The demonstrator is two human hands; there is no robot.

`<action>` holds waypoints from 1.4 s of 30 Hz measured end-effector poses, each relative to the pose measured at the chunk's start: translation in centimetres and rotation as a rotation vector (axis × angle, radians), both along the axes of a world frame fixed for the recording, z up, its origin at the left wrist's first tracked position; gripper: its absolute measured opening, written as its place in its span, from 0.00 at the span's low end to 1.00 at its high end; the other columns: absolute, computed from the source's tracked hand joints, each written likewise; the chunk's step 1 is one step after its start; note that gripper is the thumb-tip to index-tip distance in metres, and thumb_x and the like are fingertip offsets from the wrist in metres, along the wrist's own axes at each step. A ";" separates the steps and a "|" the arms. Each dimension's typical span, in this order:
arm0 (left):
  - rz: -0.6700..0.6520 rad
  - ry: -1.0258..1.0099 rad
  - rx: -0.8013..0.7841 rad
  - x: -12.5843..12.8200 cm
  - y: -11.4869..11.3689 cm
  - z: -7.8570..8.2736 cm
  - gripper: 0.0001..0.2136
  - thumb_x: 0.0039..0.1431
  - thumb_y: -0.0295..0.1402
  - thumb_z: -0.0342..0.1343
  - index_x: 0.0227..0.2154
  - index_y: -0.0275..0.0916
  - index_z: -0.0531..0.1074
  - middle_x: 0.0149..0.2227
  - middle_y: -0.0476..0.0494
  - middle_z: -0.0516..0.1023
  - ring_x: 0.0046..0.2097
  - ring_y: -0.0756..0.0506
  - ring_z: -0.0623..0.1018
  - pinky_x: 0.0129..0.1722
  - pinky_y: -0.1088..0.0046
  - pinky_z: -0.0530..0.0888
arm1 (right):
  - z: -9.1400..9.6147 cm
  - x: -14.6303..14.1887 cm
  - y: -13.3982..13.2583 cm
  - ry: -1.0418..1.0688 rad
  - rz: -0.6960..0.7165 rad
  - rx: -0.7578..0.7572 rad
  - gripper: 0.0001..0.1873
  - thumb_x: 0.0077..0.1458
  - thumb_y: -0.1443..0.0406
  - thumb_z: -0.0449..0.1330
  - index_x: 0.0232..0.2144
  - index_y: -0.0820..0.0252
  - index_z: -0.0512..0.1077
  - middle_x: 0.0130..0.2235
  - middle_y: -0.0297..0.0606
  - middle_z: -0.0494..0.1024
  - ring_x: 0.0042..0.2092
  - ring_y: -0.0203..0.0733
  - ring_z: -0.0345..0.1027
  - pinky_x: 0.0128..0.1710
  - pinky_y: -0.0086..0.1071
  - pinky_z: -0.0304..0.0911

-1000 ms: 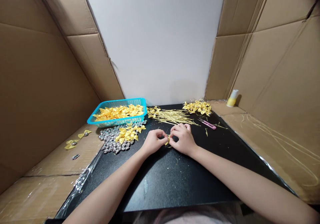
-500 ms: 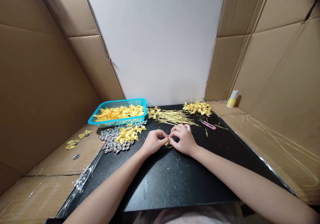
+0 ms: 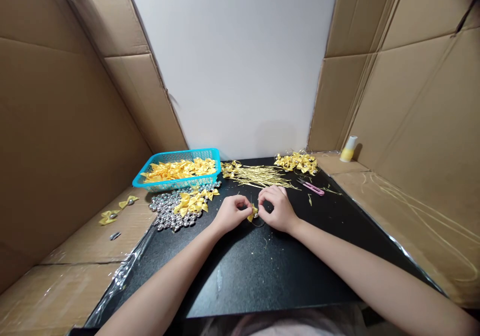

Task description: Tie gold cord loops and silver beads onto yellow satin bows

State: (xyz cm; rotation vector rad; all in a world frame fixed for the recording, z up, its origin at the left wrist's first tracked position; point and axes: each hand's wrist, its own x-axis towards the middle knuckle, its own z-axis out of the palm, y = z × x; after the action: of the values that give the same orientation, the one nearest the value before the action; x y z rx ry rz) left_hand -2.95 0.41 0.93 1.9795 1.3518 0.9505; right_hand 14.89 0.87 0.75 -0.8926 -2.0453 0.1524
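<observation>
Bow (image 3: 250, 217), lower middle of the frame: small, yellow, shiny silver bead (image 3: 255, 215) showing on its right side, fine thread (image 3: 258, 225) curving just below. Left hand (image 3: 233, 213) pinches the bow between thumb and forefinger. Right hand (image 3: 276, 210) just beside, fingers curled toward thumb; cannot tell whether it grips thread. Pink snips (image 3: 314, 188) lie right of centre.

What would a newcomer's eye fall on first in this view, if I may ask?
Most likely the turquoise basket of yellow bows at the back left. Just in front of it, a pile of silvery beads lies on the black table, partly covered by loose yellow bows. At the centre, the left hand pinches a small yellow bow, the right hand close beside it.
</observation>
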 end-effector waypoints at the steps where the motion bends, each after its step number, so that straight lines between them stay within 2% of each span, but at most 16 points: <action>1: -0.003 -0.002 0.003 0.0 0.0 0.0 0.05 0.47 0.30 0.54 0.22 0.35 0.73 0.23 0.48 0.75 0.25 0.50 0.72 0.27 0.78 0.66 | 0.1 0.1 0.0 0.016 -0.007 0.002 0.04 0.47 0.70 0.57 0.23 0.58 0.65 0.32 0.33 0.75 0.38 0.41 0.65 0.43 0.36 0.50; 8: -0.013 0.003 0.031 -0.1 0.0 -0.1 0.05 0.48 0.30 0.55 0.23 0.35 0.73 0.24 0.48 0.76 0.26 0.50 0.72 0.27 0.78 0.66 | 0.0 -0.1 0.0 -0.092 0.023 -0.022 0.03 0.48 0.67 0.60 0.25 0.57 0.68 0.33 0.33 0.76 0.40 0.43 0.65 0.45 0.39 0.48; 11: -0.012 0.011 0.033 -0.2 0.1 -0.1 0.06 0.48 0.31 0.55 0.23 0.35 0.73 0.24 0.47 0.76 0.27 0.50 0.72 0.27 0.77 0.66 | -0.3 -0.2 0.3 -0.052 -0.009 -0.036 0.04 0.51 0.69 0.58 0.25 0.57 0.68 0.33 0.33 0.76 0.39 0.41 0.65 0.44 0.38 0.49; 15: -0.003 0.022 0.025 -0.2 0.2 -0.1 0.06 0.48 0.30 0.54 0.22 0.35 0.73 0.23 0.48 0.76 0.26 0.50 0.72 0.27 0.78 0.66 | -0.4 0.0 0.5 -0.003 -0.017 -0.077 0.05 0.49 0.71 0.58 0.24 0.58 0.68 0.32 0.32 0.76 0.39 0.41 0.65 0.43 0.37 0.50; 21: 0.002 0.028 0.013 -0.3 0.3 -0.2 0.05 0.47 0.30 0.54 0.23 0.34 0.73 0.23 0.49 0.74 0.25 0.51 0.70 0.26 0.78 0.64 | -0.1 0.2 0.5 0.044 0.116 -0.104 0.05 0.46 0.72 0.58 0.23 0.58 0.68 0.32 0.32 0.75 0.39 0.41 0.66 0.44 0.37 0.52; 25: -0.004 0.030 0.011 -0.3 0.3 -0.4 0.06 0.48 0.30 0.53 0.23 0.35 0.73 0.22 0.50 0.74 0.25 0.51 0.70 0.25 0.79 0.64 | -0.4 0.6 1.6 0.123 0.014 -0.167 0.06 0.48 0.72 0.56 0.24 0.57 0.69 0.32 0.34 0.75 0.39 0.43 0.66 0.43 0.38 0.55; 27: -0.008 0.030 0.013 -0.4 0.3 -0.4 0.06 0.48 0.30 0.54 0.23 0.35 0.74 0.22 0.49 0.74 0.25 0.51 0.71 0.25 0.79 0.64 | -0.8 0.7 2.0 0.104 -0.008 -0.195 0.06 0.48 0.72 0.58 0.25 0.57 0.72 0.33 0.35 0.76 0.41 0.45 0.66 0.43 0.40 0.55; 32: -0.015 0.031 0.025 -0.5 0.2 -0.2 0.06 0.48 0.31 0.56 0.23 0.35 0.75 0.23 0.49 0.75 0.26 0.50 0.71 0.26 0.78 0.65 | -1.1 0.3 2.0 -0.038 0.097 -0.245 0.06 0.49 0.69 0.61 0.30 0.54 0.75 0.39 0.34 0.77 0.44 0.44 0.65 0.46 0.43 0.52; 37: -0.021 0.028 0.027 -0.4 0.3 -0.2 0.06 0.48 0.30 0.55 0.23 0.35 0.74 0.23 0.48 0.75 0.27 0.50 0.71 0.27 0.78 0.65 | -0.3 0.3 1.2 0.034 0.068 -0.165 0.07 0.52 0.71 0.56 0.29 0.57 0.73 0.36 0.35 0.77 0.43 0.42 0.66 0.46 0.40 0.52; 40: -0.028 0.017 0.021 -0.4 0.3 -0.3 0.05 0.48 0.30 0.55 0.23 0.35 0.74 0.23 0.49 0.75 0.26 0.50 0.71 0.27 0.78 0.64 | 0.1 0.4 0.6 0.001 0.103 -0.082 0.05 0.50 0.69 0.58 0.31 0.56 0.72 0.37 0.35 0.77 0.43 0.43 0.65 0.46 0.40 0.51; 42: -0.030 0.003 0.013 -0.4 0.2 -0.3 0.05 0.48 0.30 0.55 0.22 0.35 0.73 0.23 0.49 0.74 0.26 0.51 0.71 0.27 0.78 0.64 | 0.2 0.4 0.3 -0.043 0.106 -0.039 0.06 0.47 0.67 0.61 0.32 0.56 0.72 0.38 0.35 0.77 0.43 0.44 0.65 0.47 0.41 0.50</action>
State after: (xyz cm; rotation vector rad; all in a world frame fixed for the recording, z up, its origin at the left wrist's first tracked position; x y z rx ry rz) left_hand -3.38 0.63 0.63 2.0066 1.3171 0.9452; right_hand 15.25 1.21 0.96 -0.8180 -2.1366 0.2333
